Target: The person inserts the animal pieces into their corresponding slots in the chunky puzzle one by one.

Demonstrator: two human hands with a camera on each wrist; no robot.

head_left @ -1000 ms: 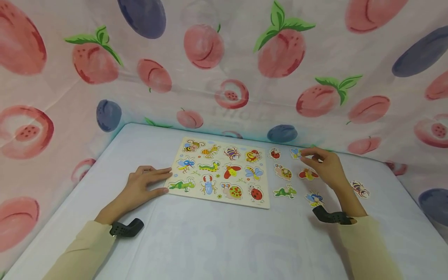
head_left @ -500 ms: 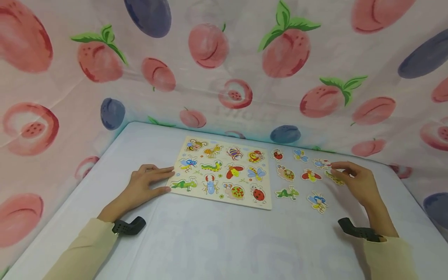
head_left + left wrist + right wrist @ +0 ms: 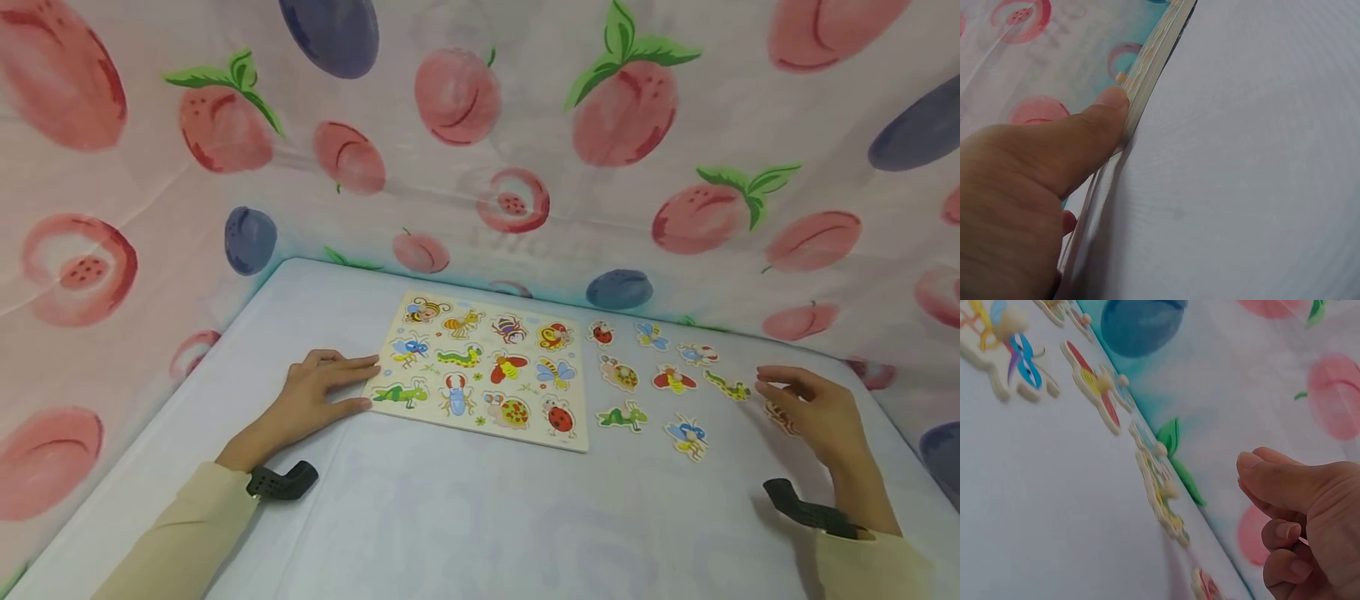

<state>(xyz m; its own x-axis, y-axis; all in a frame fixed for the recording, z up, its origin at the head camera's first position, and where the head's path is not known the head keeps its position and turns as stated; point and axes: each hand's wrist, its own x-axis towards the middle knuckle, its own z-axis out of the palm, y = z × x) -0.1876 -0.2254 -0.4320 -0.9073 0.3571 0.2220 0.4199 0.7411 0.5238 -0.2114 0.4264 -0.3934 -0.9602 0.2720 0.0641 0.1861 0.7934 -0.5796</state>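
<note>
My left hand [image 3: 318, 396] rests against the left edge of a wooden insect puzzle board [image 3: 431, 429], its thumb and extended fingers touching the side. In the left wrist view the thumb [image 3: 1085, 137] presses on the board's edge [image 3: 1154, 69]. My right hand [image 3: 825, 417] hovers over a spider puzzle piece [image 3: 780, 419] at the right, partly covering it. A caterpillar piece [image 3: 727, 385] lies just left of those fingertips. The right wrist view has this hand [image 3: 1297, 500] raised above the cloth, fingers loosely bent and nothing visible in them.
Several knobbed pieces lie right of the board, among them a ladybird [image 3: 601, 333], a snail [image 3: 618, 373], a grasshopper [image 3: 622, 416], a red-winged beetle [image 3: 675, 379] and a blue mosquito [image 3: 687, 437]. A fruit-patterned curtain [image 3: 555, 208] stands behind the white-covered table [image 3: 480, 525].
My right hand has moved rightward from near the dragonfly piece, past the caterpillar piece, to above the spider piece. My left hand stays at the board. The head view has shifted slightly.
</note>
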